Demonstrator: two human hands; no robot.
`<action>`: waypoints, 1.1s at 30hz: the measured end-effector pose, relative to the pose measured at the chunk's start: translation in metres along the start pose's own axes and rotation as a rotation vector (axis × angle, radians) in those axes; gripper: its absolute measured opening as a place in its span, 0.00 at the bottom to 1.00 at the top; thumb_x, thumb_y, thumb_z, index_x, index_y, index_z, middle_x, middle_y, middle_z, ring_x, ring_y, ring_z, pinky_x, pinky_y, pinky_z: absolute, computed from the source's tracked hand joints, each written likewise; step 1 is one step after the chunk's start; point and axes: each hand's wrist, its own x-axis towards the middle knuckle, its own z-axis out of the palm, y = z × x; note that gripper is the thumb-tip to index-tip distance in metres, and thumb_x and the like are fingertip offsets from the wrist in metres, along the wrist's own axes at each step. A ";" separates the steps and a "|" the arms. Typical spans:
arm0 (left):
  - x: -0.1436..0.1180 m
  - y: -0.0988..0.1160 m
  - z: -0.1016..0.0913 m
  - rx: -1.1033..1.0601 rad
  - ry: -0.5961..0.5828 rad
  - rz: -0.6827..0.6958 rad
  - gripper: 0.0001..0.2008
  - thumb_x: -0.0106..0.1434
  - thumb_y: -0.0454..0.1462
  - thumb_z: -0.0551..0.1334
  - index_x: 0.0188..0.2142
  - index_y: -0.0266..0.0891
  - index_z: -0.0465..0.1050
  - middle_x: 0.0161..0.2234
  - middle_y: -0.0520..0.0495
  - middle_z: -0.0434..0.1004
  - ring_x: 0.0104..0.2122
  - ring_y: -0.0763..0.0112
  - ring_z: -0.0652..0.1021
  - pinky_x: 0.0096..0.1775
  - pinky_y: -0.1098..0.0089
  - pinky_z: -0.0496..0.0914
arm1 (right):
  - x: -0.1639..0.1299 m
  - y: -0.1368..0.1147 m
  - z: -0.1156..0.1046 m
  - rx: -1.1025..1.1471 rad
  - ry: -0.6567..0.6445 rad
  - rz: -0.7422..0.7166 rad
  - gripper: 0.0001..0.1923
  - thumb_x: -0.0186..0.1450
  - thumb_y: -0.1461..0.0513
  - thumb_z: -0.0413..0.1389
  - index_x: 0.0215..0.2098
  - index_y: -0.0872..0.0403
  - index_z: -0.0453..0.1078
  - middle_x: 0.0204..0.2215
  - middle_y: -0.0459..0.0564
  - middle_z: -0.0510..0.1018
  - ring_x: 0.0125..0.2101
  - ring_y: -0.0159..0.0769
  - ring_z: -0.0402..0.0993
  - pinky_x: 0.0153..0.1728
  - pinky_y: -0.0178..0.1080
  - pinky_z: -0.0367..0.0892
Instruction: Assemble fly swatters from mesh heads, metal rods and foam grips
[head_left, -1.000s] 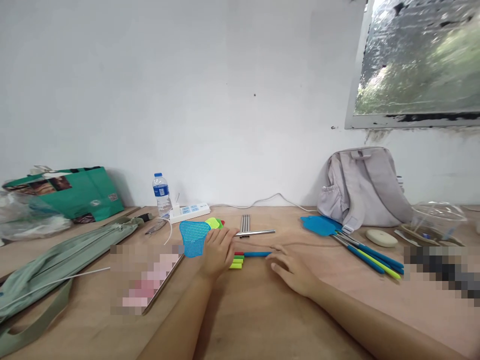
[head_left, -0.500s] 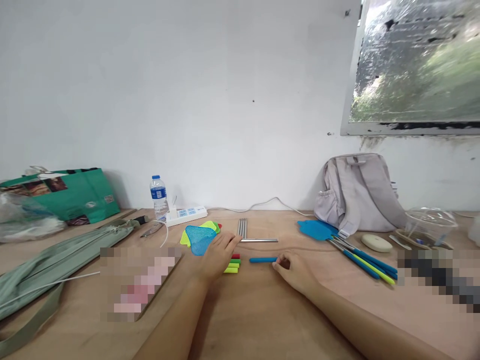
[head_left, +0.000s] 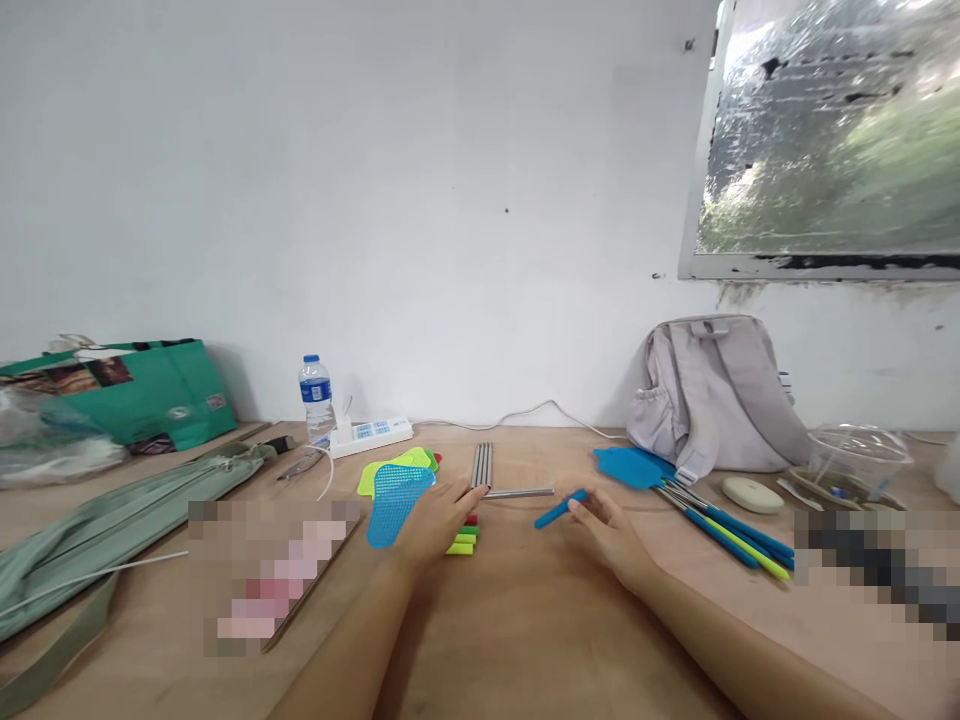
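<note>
Step in hand, as we read it: matching a handle sleeve to a rod. Right hand (head_left: 611,528) pinches the blue sleeve (head_left: 559,509) just off the surface (head_left: 525,640), tilted. Left hand (head_left: 435,515) lies flat, grip loose, fingertips touching the steel rod (head_left: 519,493), over the spare sleeves (head_left: 465,538). Next calls for lining sleeve bore to rod end at 12 o'clock. Clear tub (head_left: 855,458) at 3 o'clock: contents unclear.

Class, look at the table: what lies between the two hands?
Head view: bare wood between left hand and right hand, crossed by the blue handle the right holds.
</note>
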 end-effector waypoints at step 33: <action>0.002 0.014 0.008 -0.135 0.022 0.071 0.09 0.64 0.36 0.48 0.41 0.43 0.64 0.35 0.50 0.70 0.33 0.71 0.71 0.32 0.72 0.61 | -0.007 -0.037 -0.033 -0.988 -0.242 -0.509 0.13 0.61 0.59 0.47 0.41 0.47 0.70 0.33 0.47 0.73 0.30 0.32 0.70 0.29 0.34 0.61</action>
